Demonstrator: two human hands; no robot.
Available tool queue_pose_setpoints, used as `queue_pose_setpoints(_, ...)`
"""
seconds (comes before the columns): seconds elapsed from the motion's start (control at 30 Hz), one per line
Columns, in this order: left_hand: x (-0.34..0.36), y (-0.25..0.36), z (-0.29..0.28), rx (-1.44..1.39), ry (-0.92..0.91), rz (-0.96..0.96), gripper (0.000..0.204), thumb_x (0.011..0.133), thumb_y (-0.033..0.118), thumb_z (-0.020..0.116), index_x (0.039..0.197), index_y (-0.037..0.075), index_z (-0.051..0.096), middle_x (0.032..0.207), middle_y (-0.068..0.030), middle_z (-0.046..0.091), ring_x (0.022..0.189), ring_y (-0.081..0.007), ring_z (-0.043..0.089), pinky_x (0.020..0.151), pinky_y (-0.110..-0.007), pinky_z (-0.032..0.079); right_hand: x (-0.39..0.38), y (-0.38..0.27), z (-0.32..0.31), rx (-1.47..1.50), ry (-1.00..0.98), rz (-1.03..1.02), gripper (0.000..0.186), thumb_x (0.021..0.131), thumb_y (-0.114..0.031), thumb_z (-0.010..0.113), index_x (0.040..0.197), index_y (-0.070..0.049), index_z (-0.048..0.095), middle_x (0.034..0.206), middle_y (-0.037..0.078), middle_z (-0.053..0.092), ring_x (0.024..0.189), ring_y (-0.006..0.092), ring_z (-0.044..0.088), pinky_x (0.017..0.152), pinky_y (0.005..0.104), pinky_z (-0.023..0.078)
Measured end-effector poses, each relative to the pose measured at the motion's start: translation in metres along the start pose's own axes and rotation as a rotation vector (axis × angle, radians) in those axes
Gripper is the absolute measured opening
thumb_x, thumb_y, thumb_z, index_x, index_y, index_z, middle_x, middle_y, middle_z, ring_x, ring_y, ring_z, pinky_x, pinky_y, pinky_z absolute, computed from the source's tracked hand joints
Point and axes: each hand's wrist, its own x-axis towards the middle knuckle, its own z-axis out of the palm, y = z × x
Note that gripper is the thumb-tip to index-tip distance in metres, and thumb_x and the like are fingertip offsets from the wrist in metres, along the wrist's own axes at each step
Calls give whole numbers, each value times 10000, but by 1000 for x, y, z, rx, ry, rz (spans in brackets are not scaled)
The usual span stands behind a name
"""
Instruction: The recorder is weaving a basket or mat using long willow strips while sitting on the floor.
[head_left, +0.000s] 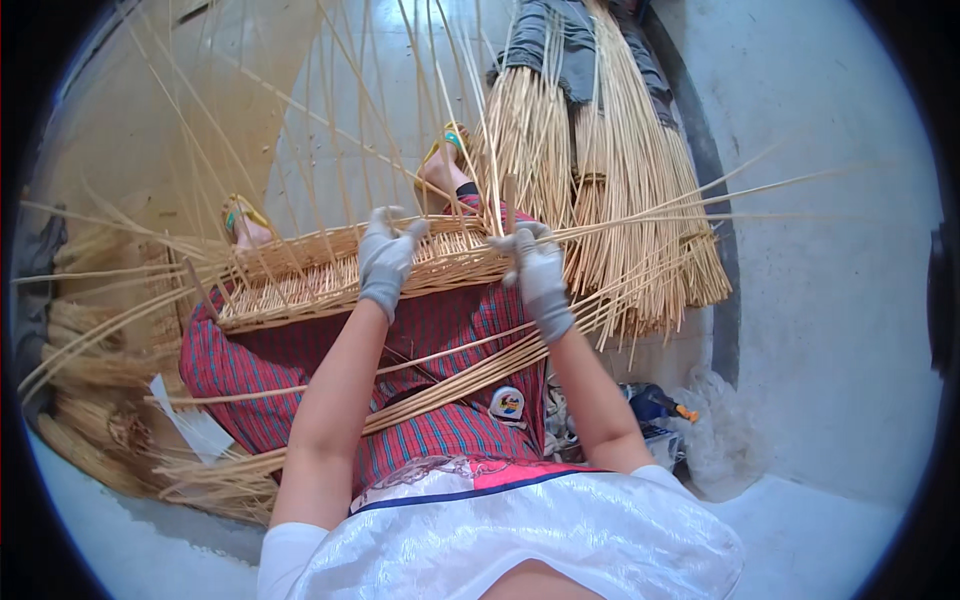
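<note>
Wicker basket (345, 285) lies across plaid-clad lap (455, 320), prob. for support; R hand (530, 250) pinches cane (610, 231), prob. for tension; can't tell L hand's (390, 255) grip.

A crumpled clear plastic bag (722, 430) lies on the pale floor (825, 330) at right, near a dark blue object (650, 402) (orange at its tip); a white sheet (193, 425) shows at left.

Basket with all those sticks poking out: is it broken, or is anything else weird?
The woven basket doesn't look broken; its long canes poking out seem to be part of the weaving. The crumpled clear plastic bag at lower right looks a bit out of place, like something dropped there.
</note>
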Motion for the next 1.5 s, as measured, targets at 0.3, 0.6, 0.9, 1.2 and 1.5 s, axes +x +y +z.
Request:
queue_pose_setpoints(0.3, -18, 11, 76, 72, -520, -44, 380, 1094, 402, 595, 1273, 68, 605, 1013, -145, 707, 635, -220, 701, 526, -377, 537, 63, -51, -26, -501, 155, -312, 157, 1038, -177, 666, 1056, -50, 577, 980, 158, 752, 881, 259, 763, 754, 391, 601)
queue_pose_setpoints(0.6, -18, 12, 88, 232, -256, 52, 440, 1043, 383, 624, 1354, 82, 547, 1170, -287, 722, 1109, -471, 694, 968, -558, 525, 125, -52, -35, -1892, 240, -20, 507, 853, -477, 821, 1099, -62, 663, 1161, 172, 699, 1122, 380, 670, 910, 516, 542)
queue_pose_setpoints(0.9, -60, -26, -65, 170, -397, 416, 470, 1016, 322, 720, 1445, 162, 613, 1170, -146, 782, 1073, -310, 762, 907, -441, 601, -81, -1, 44, -1203, -983, 204, 548, 883, -466, 829, 1214, -93, 601, 1135, 179, 766, 1056, 418, 743, 907, 485, 582)
queue_pose_setpoints(1.2, -105, -42, -243, 712, 347, 679, 42, 903, 190, 744, 914, 153, 760, 825, -86, 731, 811, -332, 719, 768, -479, 539, -30, -23, 53, -950, -170, -255, 209, 973, -249, 790, 1043, -60, 734, 1007, 116, 742, 933, 275, 704, 841, 423, 562)
queue_pose_setpoints(1.5, -83, -33, -187, 247, 54, 792, 24, 920, 88, 706, 923, 93, 683, 857, -152, 703, 863, -390, 708, 766, -497, 560, -52, -97, 114, -358, -521, -470, 226, 987, 90, 598, 1164, -8, 697, 1166, 137, 738, 1103, 230, 713, 965, 376, 582)
